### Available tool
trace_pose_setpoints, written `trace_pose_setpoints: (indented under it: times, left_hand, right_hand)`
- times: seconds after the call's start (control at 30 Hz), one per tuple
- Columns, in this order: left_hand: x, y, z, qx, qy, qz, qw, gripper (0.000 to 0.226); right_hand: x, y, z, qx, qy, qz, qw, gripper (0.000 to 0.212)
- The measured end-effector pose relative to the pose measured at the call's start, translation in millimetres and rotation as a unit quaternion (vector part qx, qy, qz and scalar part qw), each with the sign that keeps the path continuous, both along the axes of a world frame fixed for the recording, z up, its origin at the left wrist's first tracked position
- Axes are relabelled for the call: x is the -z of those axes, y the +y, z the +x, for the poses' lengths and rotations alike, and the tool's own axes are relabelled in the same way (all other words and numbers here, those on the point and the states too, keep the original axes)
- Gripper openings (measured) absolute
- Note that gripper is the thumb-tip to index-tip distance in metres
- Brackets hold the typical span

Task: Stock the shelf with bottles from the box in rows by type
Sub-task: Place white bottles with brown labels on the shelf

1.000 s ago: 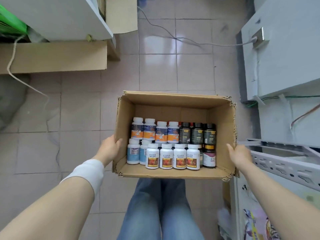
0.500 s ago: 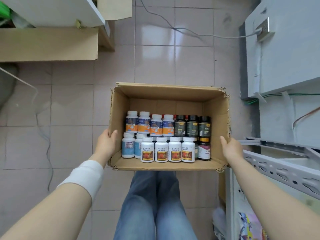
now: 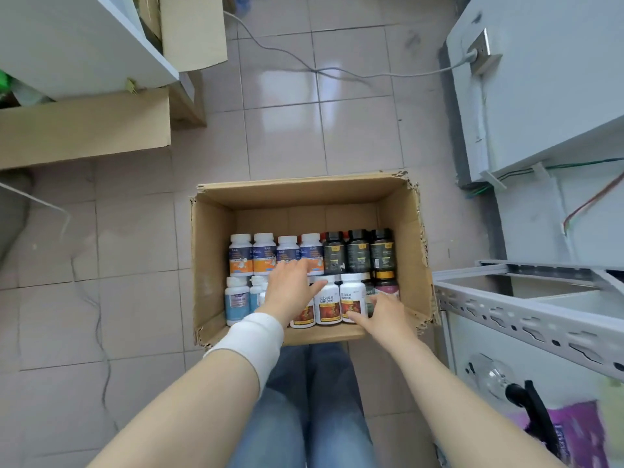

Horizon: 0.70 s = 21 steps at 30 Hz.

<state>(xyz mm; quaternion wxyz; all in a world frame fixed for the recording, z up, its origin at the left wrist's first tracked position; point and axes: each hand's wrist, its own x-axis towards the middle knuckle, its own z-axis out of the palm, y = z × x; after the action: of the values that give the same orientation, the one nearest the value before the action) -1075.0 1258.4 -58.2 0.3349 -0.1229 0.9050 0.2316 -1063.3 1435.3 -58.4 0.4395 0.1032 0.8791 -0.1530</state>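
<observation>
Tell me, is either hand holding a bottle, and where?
Nothing is clearly held. The left hand hovers open over the bottles; the right hand touches the lower label of a red-label bottle, grip not certain.

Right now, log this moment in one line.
step: reach into box; left hand: open, over bottles; right hand: touches red-label bottle; lifted: none

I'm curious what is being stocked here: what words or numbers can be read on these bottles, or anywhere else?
White bottles with red labels: two lines of dark Chinese characters, too blurred to quote.
Orange-and-blue labelled bottles: print too small to read.
Dark bottles: yellow tag and fine print, unreadable.
Pale blue labelled bottle: blurred.
Purple packet, lower right: white letters, smeared, unreadable.
Nothing can be quoted reliably.
</observation>
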Motion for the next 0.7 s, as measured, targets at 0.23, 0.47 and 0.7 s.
trace_pose_setpoints:
  times: [0.23,0.47,0.7]
  left_hand:
    - [41,12,-11,0.067,-0.083,-0.022,0.994,0.054]
    - [12,7,-4,-0.069,-0.074,0.08,0.992,0.048]
    - [-95,-12,-11,-0.108,0.016,0.214,0.971,0.044]
  right_hand:
    - [34,-10,-8,-0.004,-0.027,0.043,0.999,0.081]
    - [4,4,-13,0.089,-0.034,-0.035,0.995,0.061]
    - [-101,24,1,0.207,0.036,-0.133,0.969,0.055]
